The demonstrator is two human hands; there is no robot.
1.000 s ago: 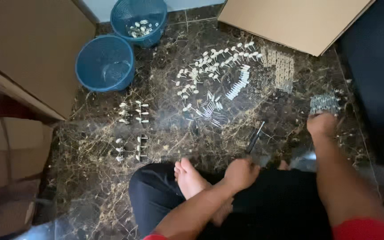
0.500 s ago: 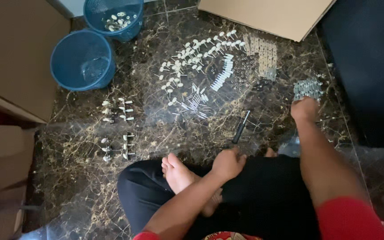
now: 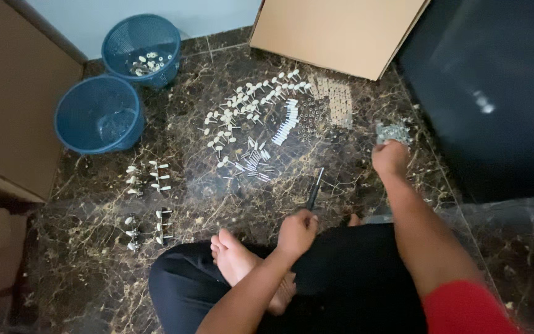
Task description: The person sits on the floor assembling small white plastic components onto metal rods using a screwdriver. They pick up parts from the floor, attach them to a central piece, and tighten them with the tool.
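Sitting cross-legged on the dark marble floor (image 3: 94, 247), the person curls the left hand (image 3: 296, 232) loosely around a slim dark screwdriver (image 3: 314, 188). The right hand (image 3: 390, 158) pinches at a small pile of grey metal plates (image 3: 392, 132); its fingertips are hidden.
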